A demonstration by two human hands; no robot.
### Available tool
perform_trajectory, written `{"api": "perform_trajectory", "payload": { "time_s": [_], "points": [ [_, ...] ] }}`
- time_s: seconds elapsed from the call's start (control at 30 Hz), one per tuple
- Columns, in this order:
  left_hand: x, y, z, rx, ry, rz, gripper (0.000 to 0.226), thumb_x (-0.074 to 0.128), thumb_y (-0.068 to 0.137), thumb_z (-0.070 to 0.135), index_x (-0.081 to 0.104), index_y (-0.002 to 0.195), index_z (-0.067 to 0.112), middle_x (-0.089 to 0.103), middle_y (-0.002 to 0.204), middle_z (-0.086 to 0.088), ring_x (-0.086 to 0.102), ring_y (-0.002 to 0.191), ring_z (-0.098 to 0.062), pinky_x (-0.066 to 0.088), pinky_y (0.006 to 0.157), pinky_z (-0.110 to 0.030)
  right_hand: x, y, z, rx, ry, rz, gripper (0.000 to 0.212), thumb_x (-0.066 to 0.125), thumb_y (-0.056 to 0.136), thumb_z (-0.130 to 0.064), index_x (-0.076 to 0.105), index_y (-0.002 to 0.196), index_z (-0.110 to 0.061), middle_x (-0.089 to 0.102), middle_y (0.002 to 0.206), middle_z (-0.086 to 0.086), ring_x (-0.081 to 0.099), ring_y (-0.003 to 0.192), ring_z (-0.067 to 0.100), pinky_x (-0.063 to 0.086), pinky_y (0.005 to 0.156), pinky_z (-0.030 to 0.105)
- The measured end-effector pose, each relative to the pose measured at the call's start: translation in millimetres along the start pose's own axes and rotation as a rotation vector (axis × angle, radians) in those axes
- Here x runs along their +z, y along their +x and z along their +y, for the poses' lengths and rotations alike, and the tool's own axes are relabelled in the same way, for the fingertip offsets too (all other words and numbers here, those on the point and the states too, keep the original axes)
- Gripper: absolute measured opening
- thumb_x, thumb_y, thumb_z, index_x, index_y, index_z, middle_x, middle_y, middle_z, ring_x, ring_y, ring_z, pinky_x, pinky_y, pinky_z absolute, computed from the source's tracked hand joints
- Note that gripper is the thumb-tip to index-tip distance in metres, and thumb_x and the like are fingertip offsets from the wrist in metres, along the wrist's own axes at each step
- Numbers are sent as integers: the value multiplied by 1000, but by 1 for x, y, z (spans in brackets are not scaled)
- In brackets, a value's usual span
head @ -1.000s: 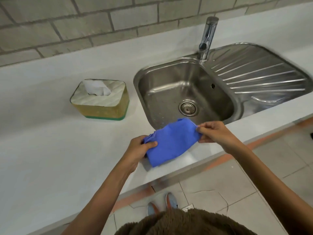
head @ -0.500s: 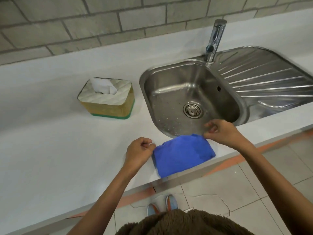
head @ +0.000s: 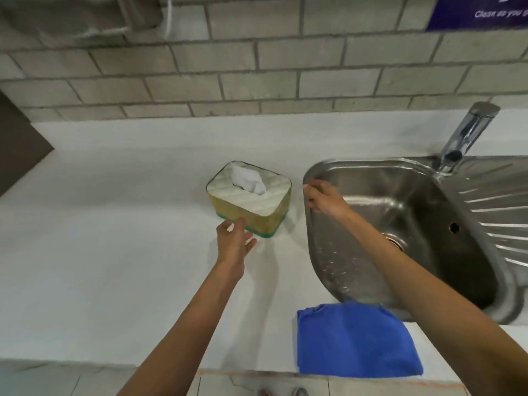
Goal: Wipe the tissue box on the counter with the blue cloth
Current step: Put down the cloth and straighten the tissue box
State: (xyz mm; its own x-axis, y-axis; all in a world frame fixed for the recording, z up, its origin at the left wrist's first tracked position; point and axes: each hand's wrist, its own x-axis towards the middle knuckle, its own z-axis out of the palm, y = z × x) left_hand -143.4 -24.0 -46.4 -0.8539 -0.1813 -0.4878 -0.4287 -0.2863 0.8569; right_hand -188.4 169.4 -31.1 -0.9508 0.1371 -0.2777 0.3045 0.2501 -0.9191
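Tissue box: stands upright on the white surface, just left of the sink; pale quilted top, yellowish sides, green band at the base; a white tissue sticks up from the slot.
Blue cloth: lies folded flat near the front edge of the surface, in front of the sink's near rim; its far edge reaches the rim. Neither hand touches it.
Left hand: reached out to the near left corner of the box, fingers loosely spread, grip open and holding nothing; the fingertips are at or just short of the box's lower edge, contact cannot be told.
Right hand: stretched over the left rim of the sink, just right of the box and apart from it; fingers extended, grip open, empty. The forearm crosses above the basin.
Sink: stainless steel, with a ribbed drainboard on its right side; the drain is partly hidden by the right forearm.
Tap: chrome, rises at the back of the sink, tilted to the right.
Wall: grey brick behind the surface, with part of a dark blue sign at the upper right.
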Motion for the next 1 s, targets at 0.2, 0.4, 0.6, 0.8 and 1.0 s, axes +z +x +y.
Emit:
{"api": "perform_trajectory", "payload": {
  "time_s": [0.2,0.4,0.6,0.8,1.0],
  "points": [
    [-17,59,41,156,199,281,55,46,95,31,27,144,15,37,146,-12,42,129,-28,38,109,-44,35,9,8,116,103,-61,66,53,91,-42,28,144,-11,50,132,12,62,99,25,48,84,31],
    [-26,90,56,138,345,73,48,42,96,33,38,139,12,49,139,-11,50,112,-22,43,94,-33,68,-2,17,137,289,70,56,58,91,-31,39,137,-8,58,127,16,60,104,24,48,96,35],
    [-18,105,63,165,358,-29,35,43,96,24,50,125,8,57,130,-15,56,105,-25,46,101,-38,70,23,4,77,327,198,43,55,93,-18,44,131,-1,56,106,9,54,94,20,47,85,32],
    [8,130,77,168,351,-55,39,46,94,27,49,128,8,57,129,-18,56,118,-32,45,104,-45,48,81,-21,70,331,249,36,50,95,-16,50,127,0,60,108,14,61,90,27,54,86,39],
    [26,144,79,164,393,-78,41,47,93,30,50,128,9,58,128,-14,56,117,-31,46,103,-46,27,103,-31,120,324,199,19,48,95,-14,52,114,-14,57,81,-1,54,65,15,47,55,22]
  ]
}}
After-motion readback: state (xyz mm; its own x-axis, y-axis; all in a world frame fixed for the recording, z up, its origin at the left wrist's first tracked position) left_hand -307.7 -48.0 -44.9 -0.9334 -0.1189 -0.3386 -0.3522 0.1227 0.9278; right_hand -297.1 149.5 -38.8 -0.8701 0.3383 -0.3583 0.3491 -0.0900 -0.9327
